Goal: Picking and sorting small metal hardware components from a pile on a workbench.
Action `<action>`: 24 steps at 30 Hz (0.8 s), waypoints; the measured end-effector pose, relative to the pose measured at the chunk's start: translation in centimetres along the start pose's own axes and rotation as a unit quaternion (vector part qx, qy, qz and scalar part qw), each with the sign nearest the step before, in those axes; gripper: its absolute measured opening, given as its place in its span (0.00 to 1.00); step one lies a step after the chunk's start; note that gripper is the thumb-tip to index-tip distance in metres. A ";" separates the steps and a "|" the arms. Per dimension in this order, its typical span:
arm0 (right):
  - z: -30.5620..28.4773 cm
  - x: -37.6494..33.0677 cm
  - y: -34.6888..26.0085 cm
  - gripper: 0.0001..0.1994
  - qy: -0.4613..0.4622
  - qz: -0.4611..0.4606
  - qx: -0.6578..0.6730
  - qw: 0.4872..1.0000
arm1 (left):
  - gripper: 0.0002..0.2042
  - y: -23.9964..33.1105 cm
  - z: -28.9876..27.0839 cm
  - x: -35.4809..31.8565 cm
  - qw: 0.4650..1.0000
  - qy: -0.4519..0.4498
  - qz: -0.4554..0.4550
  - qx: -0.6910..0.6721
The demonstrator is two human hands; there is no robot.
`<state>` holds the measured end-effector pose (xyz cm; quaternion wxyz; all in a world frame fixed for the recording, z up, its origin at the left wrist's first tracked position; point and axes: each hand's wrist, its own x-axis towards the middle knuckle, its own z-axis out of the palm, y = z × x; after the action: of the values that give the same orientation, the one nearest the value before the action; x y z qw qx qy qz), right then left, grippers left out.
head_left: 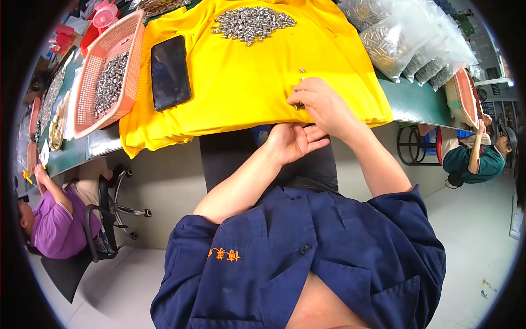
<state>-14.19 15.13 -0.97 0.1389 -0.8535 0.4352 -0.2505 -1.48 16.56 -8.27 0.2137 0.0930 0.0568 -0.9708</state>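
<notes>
A yellow cloth [241, 82] covers the table in front of me. My right hand [323, 107] is at its near edge, fingers bent and drawn together over a few small silvery metal parts [298, 106]; some parts show beside the fingertips, and the rest of the grip is hidden. Just below that edge my left hand [290, 145] is held palm up with its fingers stretched out, and nothing shows in it. Two loose metal pieces [302, 70] lie just beyond my right hand. Farther back on the cloth sits a heap of similar metal parts [252, 24].
A black phone [170, 72] lies on the cloth's left side. Beside it stands a pink plastic basket [87, 77] holding metal parts. Clear bags of parts [394, 41] crowd the back right. One person [60, 222] sits at far left, another [474, 156] at far right.
</notes>
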 end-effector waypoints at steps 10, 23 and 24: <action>-0.5 -3.1 -2.6 0.12 -0.044 -0.092 0.075 0.992 | 0.18 -0.2 -1.4 -0.1 0.994 -0.073 0.046 -0.067; -0.9 1.6 3.7 0.13 0.026 0.004 -0.069 0.997 | 0.20 -0.4 -0.5 0.8 0.998 0.064 -0.025 -0.008; -1.1 0.8 3.1 0.13 0.010 0.010 -0.084 0.996 | 0.20 -0.5 -0.6 1.0 0.998 0.064 -0.023 -0.010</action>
<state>-16.48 12.62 -1.19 0.0646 -0.8553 0.4644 -0.2206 -2.45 16.68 -9.02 0.1877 0.1515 0.0818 -0.9670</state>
